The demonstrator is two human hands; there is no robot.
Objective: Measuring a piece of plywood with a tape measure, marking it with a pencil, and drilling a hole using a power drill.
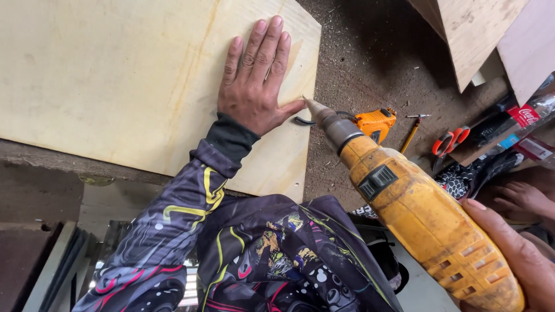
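Drill [425, 216], yellow and dusty, sits gripped in your right hand [514, 254], tip touching the plywood sheet's [115, 75] right edge beside your thumb. Your left hand [254, 81] lies flat, fingers spread, on the sheet. Orange tape measure [376, 123] and scissors [450, 140] lie on the sawdust floor nearby.

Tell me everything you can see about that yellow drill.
The yellow drill is a handheld power tool with a worn, dusty plastic body, vent slots near its rear, a dark switch on top and a grey metal chuck ending in a pointed tip. The right hand grips its rear. It slants up-left, its tip at the plywood sheet edge, beside the left hand thumb.
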